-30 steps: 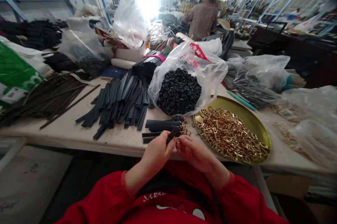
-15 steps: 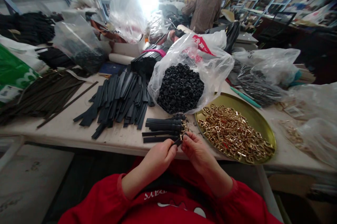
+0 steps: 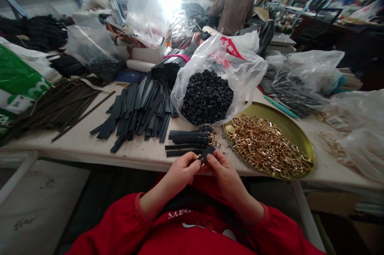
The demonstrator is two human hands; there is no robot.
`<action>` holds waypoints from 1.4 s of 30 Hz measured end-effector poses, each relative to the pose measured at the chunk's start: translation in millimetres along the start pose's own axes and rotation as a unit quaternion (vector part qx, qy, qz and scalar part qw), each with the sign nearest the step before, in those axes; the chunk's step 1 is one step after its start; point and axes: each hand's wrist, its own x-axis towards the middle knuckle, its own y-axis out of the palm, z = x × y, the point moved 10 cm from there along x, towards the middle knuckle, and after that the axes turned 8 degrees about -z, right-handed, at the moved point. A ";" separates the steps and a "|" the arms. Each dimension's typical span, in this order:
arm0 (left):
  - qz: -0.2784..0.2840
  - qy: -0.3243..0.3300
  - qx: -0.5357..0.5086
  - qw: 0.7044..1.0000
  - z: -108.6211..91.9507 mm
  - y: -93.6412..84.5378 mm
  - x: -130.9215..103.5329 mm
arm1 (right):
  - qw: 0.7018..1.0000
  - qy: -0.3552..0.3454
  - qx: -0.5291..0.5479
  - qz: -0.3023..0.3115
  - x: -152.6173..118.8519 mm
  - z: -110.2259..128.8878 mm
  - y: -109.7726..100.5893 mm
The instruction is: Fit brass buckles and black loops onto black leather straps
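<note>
Buckle (image 3: pixel 198 157) shifted leftward; left hand (image 3: pixel 184 171) and right hand (image 3: pixel 222 171) clamp grip on strap (image 3: pixel 207 152) (inverted shirt lettering (image 3: pixel 180 213) apparently ends "AYS").

Green-and-white bag (image 3: pixel 22 72), teal rod (image 3: pixel 280 106), person in brown (image 3: pixel 235 10)

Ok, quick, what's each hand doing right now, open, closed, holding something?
Left hand: closed, holding a black strap near its gold buckle.
Right hand: closed, fingers pinching the same strap.
</note>
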 end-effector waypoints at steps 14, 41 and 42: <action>-0.009 0.065 0.124 0.990 -13.8 -4.3 -15.7 | 0.971 -0.137 -0.192 0.037 -16.5 25.5 2.2; -0.092 0.054 0.039 0.994 -18.0 -50.8 53.7 | 0.735 -0.195 -0.641 -0.100 155.4 98.1 -13.0; -0.100 0.057 0.036 0.993 -20.5 -52.4 54.3 | 0.783 -0.192 -0.585 -0.089 151.0 100.1 -14.9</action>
